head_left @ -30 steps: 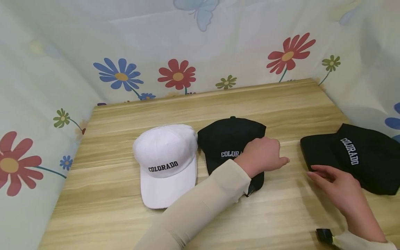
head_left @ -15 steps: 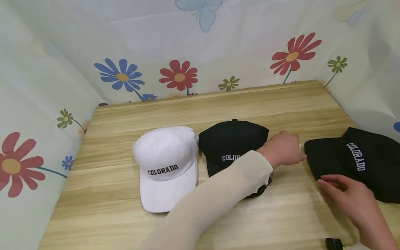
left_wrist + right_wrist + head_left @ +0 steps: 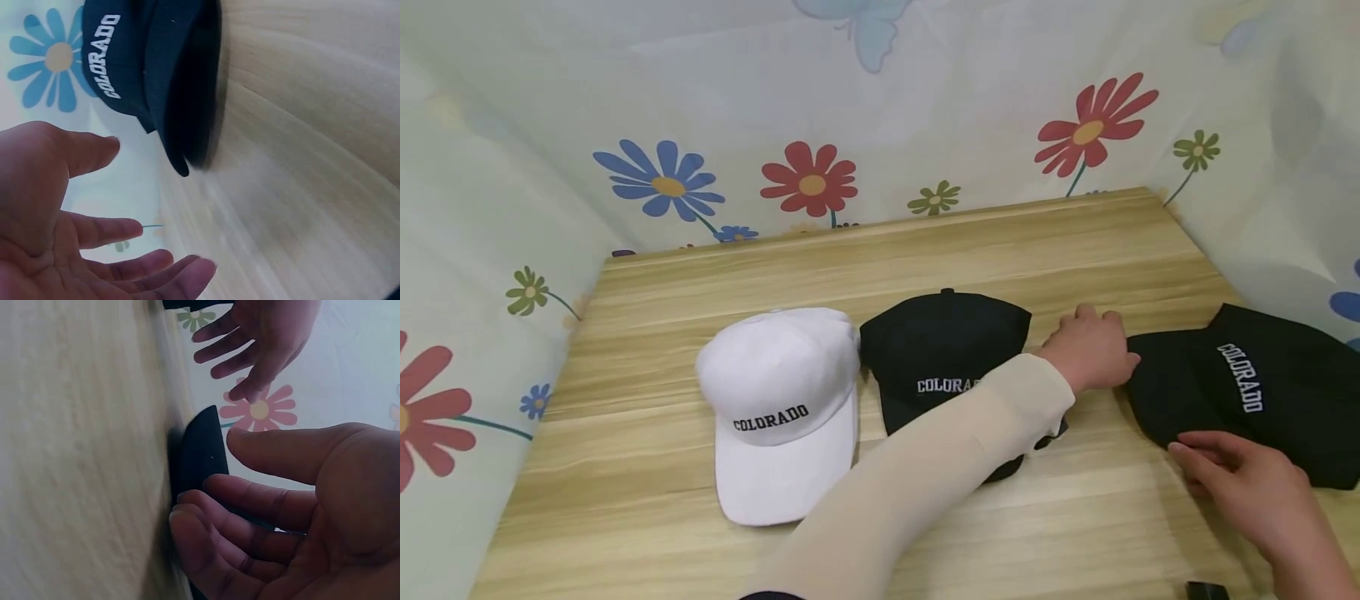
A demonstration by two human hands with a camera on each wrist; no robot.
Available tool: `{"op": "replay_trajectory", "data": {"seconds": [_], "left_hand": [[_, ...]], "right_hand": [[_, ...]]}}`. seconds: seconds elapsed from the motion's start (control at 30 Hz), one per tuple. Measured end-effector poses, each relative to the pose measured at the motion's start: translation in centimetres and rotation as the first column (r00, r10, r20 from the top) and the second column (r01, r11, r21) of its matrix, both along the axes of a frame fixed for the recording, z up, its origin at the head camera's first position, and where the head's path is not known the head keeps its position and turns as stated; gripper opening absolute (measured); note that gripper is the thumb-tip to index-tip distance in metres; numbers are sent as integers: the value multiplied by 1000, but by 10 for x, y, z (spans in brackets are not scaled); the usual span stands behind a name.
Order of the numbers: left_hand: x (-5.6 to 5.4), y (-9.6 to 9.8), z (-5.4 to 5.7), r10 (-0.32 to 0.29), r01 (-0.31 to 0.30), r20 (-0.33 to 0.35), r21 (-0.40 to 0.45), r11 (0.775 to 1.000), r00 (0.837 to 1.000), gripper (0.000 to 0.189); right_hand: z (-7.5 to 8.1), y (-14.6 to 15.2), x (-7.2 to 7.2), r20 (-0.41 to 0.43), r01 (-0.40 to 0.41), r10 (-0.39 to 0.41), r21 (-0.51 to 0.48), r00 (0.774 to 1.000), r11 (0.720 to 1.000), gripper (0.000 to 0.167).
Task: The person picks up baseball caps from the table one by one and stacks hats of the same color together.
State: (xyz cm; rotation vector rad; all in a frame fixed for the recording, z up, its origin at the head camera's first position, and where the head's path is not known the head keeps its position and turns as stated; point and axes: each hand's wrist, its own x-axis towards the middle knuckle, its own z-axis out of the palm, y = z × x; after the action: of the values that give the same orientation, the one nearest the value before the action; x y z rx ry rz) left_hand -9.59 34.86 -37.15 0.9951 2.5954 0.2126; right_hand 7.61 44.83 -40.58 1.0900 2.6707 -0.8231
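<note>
In the head view, my left hand (image 3: 1090, 346) hovers between the middle black cap (image 3: 951, 333) and the right-hand black cap (image 3: 1285, 383). Its fingers are loosely spread and hold nothing, as the left wrist view shows; the thumb is close to the right cap's brim (image 3: 169, 94). My right hand (image 3: 1247, 479) is at the near edge of that same brim, fingers softly bent, thumb apart from them. In the right wrist view the fingertips (image 3: 190, 528) overlap the dark brim (image 3: 203, 447). White COLORADO lettering runs across both black caps. My left sleeve hides part of the middle one.
A white cap (image 3: 782, 408) with black COLORADO lettering lies left of the middle cap, brim toward me. All three rest on a wood-grain table (image 3: 647, 333). Flower-printed cloth (image 3: 1000, 100) rises behind and beside it. A small black object (image 3: 1206, 591) shows at the bottom edge.
My left hand has moved right, off the middle black cap to beside the right cap's brim, and its fingers have loosened. The right hand stays by the brim. The view has shifted slightly.
</note>
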Motion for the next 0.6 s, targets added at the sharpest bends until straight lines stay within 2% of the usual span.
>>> {"op": "replay_trajectory", "data": {"seconds": [0.23, 0.43, 0.6], "left_hand": [[-1, 19, -7, 41, -43, -49, -43, 998, 998, 46], [3, 32, -12, 54, -56, -25, -76, 996, 998, 47], [6, 44, -17, 69, -69, 2, -71, 995, 998, 54]], "right_hand": [[2, 8, 5, 66, -8, 7, 18, 998, 1000, 65], [0, 15, 14, 71, -26, 21, 63, 997, 998, 61], [3, 17, 21, 104, 2, -11, 88, 995, 996, 61]]}}
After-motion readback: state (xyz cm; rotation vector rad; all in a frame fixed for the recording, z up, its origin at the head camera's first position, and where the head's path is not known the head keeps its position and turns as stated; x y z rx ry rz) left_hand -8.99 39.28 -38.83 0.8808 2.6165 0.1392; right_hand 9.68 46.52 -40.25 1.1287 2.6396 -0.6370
